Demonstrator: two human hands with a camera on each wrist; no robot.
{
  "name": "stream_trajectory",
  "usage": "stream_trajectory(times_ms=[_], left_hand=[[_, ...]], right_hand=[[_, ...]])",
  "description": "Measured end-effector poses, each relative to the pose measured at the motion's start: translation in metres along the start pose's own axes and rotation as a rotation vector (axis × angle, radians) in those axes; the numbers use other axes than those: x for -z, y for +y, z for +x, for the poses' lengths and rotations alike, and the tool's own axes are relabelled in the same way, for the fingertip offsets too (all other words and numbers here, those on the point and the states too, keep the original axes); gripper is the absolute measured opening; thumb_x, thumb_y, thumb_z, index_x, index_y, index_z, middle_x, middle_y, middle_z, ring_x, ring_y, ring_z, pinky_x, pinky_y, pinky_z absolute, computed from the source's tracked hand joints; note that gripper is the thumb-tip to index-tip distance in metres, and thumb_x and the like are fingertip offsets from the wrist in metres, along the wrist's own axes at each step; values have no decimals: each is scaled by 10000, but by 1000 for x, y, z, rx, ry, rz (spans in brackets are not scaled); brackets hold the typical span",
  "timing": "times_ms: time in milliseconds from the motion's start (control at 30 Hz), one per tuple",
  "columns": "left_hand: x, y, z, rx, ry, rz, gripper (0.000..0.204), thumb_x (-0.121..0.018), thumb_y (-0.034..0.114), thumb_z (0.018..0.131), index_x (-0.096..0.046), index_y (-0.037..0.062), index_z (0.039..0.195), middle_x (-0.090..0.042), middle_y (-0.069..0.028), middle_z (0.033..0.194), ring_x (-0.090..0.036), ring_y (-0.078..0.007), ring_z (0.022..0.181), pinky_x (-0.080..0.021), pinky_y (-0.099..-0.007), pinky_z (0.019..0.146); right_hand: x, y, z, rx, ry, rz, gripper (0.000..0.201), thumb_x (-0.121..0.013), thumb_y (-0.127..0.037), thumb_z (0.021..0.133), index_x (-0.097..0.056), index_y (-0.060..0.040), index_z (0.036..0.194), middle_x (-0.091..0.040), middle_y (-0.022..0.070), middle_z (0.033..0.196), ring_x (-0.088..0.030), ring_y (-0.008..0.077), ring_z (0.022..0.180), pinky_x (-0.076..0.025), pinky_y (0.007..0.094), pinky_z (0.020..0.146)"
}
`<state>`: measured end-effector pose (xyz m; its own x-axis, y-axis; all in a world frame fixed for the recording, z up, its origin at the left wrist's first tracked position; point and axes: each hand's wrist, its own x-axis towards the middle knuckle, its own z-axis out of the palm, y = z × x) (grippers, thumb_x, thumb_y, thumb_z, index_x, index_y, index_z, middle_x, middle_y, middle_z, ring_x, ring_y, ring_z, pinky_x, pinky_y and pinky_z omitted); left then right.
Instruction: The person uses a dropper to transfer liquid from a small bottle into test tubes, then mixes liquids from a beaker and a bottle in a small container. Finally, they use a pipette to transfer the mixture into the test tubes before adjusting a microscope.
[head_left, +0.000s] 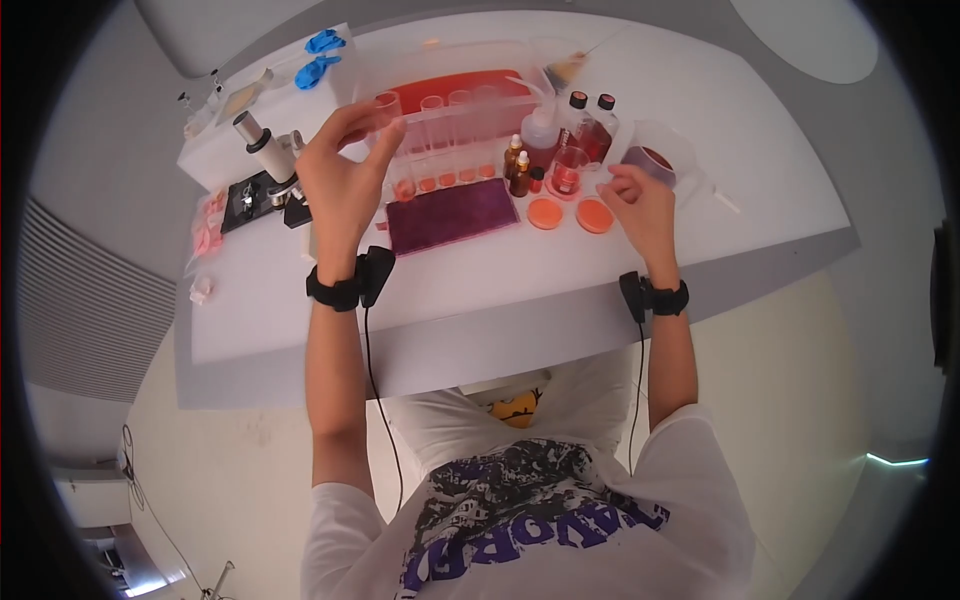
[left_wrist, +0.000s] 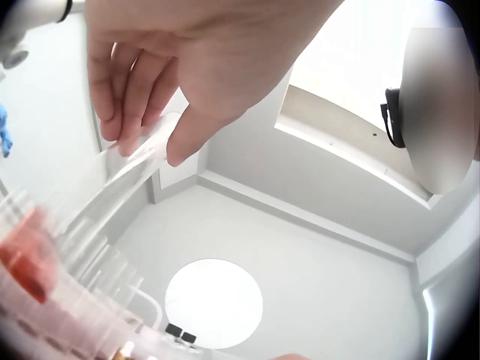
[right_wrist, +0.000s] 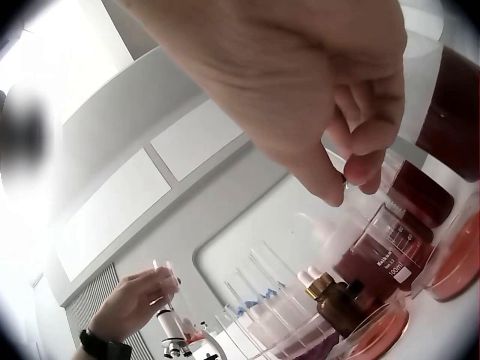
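Note:
My left hand (head_left: 345,175) pinches a clear test tube (left_wrist: 124,180) near its top, thumb on one side and fingers on the other. It is at the left end of a row of clear tubes (head_left: 433,130) with orange-red bottoms. My right hand (head_left: 642,205) is by a small glass beaker (right_wrist: 386,251) of red liquid, its fingers curled and thumb close to the index fingertip. I cannot tell whether something thin is between them. Two orange-red petri dishes (head_left: 545,213) lie just left of this hand.
A flat purple rectangle (head_left: 450,217) lies before the tubes. Brown dropper bottles (head_left: 519,175), black-capped bottles (head_left: 597,130) and a large beaker (head_left: 655,160) of dark liquid stand centre to right. A microscope (head_left: 265,155) is left; a clear bin (head_left: 470,60) with red contents stands behind.

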<state>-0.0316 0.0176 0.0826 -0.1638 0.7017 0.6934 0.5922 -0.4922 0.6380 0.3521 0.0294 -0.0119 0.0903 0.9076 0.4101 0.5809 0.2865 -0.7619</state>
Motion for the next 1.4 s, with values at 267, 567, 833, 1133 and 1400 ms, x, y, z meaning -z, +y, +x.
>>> stream_trajectory(times_ms=[267,567,833,1133,1400], left_hand=[[-30,-5,11,118,-220,-341,338,-860,56,953,-765,-84,1246,-807,-150,1293,-765,-179,1084,-598,-319,1009],[-39,-12,17,257,-300,-375,323,-868,62,945,-805,-50,1242,-831,-118,1170,-761,-161,1032,-598,-322,990],[-48,-25,11,216,-351,-330,311,-908,66,904,-824,-29,1188,-816,-88,1099,-753,-163,1006,-588,-349,992],[-55,-18,5,227,-392,-358,347,-896,49,906,-796,-36,1227,-818,-110,1176,-778,-230,1121,-575,-388,1051],[-56,-17,3,175,-380,-305,346,-905,79,902,-800,-35,1212,-830,-112,1112,-777,-220,1094,-577,-387,1043]], right_hand=[[-25,-4,48,54,-74,83,207,-862,-146,954,-837,9,1088,-827,91,882,-728,123,725,-576,269,702],[-26,-6,67,87,29,84,179,-852,-145,973,-828,11,1057,-816,87,839,-744,124,707,-577,266,693],[-37,6,67,172,5,49,164,-837,-130,989,-810,24,1040,-793,78,811,-712,107,680,-544,257,663],[-19,-17,61,80,199,174,146,-832,-145,1023,-825,-6,1068,-737,-1,770,-600,28,637,-461,206,592],[-15,-17,60,142,164,81,104,-833,-107,1005,-810,-7,1019,-769,32,781,-697,79,682,-528,238,635]])
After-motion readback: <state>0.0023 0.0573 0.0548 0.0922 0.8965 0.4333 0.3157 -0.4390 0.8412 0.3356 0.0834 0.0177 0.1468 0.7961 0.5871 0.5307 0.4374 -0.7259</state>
